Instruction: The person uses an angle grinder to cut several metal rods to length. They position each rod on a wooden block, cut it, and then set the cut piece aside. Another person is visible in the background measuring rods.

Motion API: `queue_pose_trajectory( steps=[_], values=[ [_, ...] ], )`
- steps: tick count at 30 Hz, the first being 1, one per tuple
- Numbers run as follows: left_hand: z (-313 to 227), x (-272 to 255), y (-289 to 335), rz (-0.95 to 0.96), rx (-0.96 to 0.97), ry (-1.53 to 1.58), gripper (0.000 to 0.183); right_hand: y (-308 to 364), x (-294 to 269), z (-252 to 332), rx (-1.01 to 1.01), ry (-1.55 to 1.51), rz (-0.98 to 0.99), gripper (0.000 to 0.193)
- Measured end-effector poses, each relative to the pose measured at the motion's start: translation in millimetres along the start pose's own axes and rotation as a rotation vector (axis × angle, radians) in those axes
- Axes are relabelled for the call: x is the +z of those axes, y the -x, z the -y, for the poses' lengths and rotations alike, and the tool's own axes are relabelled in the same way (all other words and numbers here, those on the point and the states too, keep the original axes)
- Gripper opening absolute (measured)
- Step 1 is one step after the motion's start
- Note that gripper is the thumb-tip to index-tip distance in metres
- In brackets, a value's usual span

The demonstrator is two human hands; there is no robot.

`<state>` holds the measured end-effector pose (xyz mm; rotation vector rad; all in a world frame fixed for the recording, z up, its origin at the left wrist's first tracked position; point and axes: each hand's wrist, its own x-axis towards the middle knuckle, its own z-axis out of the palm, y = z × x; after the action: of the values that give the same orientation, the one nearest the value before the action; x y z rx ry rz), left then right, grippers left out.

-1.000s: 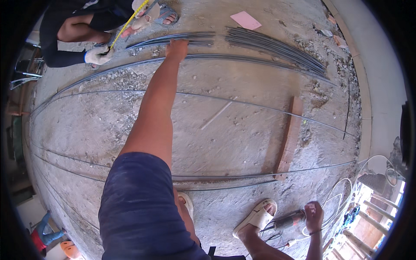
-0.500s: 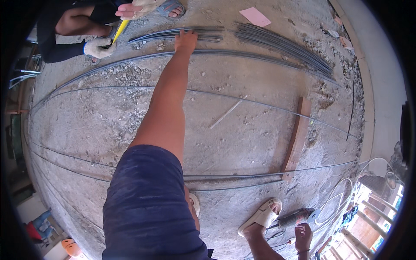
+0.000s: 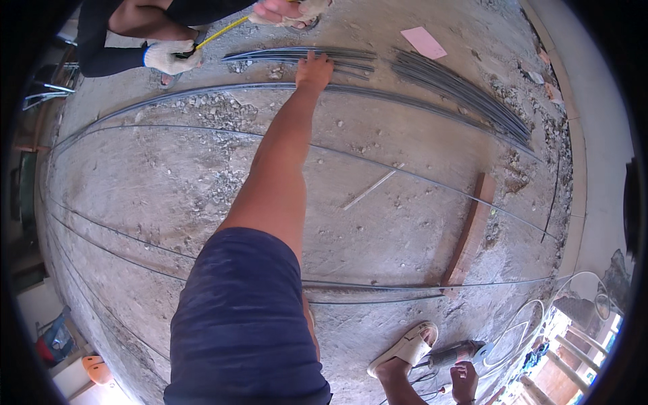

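Note:
My left hand [image 3: 314,71] reaches far forward, its fingers apart over a short bundle of thin steel rods [image 3: 351,57]. The fingertips touch the rods; none looks lifted. At the lower right, my right hand [image 3: 464,380] is curled closed beside an angle grinder [image 3: 459,354] lying on the ground. Whatever it may hold is hidden. Across from me, a co-worker's gloved hands [image 3: 171,57] stretch a yellow tape measure [image 3: 223,32] near the left end of the short bundle.
A second rod bundle [image 3: 466,91] lies at the far right, near a pink sheet [image 3: 424,42]. Long rods [image 3: 398,101] curve across the rough concrete floor. A wooden beam [image 3: 469,236] lies under some of them. A pale cable [image 3: 520,334] loops near the grinder.
My view has shifted, so the scene sits further right. The co-worker's hands have moved apart, with more yellow tape showing. My left hand stays at the same spot on the short bundle.

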<state>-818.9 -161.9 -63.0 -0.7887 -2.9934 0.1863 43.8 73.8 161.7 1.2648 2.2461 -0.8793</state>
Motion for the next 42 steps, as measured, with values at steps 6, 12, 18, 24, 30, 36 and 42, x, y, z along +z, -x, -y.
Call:
queue_pose_trajectory(
  steps=[6,12,18,24,30,36,42],
  values=[
    [-0.3,-9.0,6.3,0.027,0.025,-0.007,0.039,3.9,-2.7,15.0,-0.054,-0.05,0.033,0.027],
    [10.3,-23.9,24.3,-0.226,0.21,0.067,0.046,-14.0,0.7,30.6,-0.133,-0.014,0.052,0.026],
    [-15.6,-55.6,57.3,-0.272,0.329,0.146,0.045,-48.9,-2.7,53.6,-0.302,0.181,0.202,0.025],
    [-94.7,-83.2,152.8,-0.086,0.494,0.497,0.036,-78.3,19.0,95.5,-0.474,0.257,0.294,0.028],
    [-125.6,-64.2,220.2,0.082,0.421,0.855,0.027,-111.0,47.2,150.4,-0.729,0.476,0.407,0.03],
    [-103.4,-32.3,262.4,0.274,0.187,0.98,0.031,-120.8,74.8,197.8,-0.661,0.913,0.615,0.047],
    [-89.8,-23.7,254.8,0.295,0.279,0.826,0.035,-112.3,95.1,223.9,-0.761,0.823,0.696,0.05]
  ],
)
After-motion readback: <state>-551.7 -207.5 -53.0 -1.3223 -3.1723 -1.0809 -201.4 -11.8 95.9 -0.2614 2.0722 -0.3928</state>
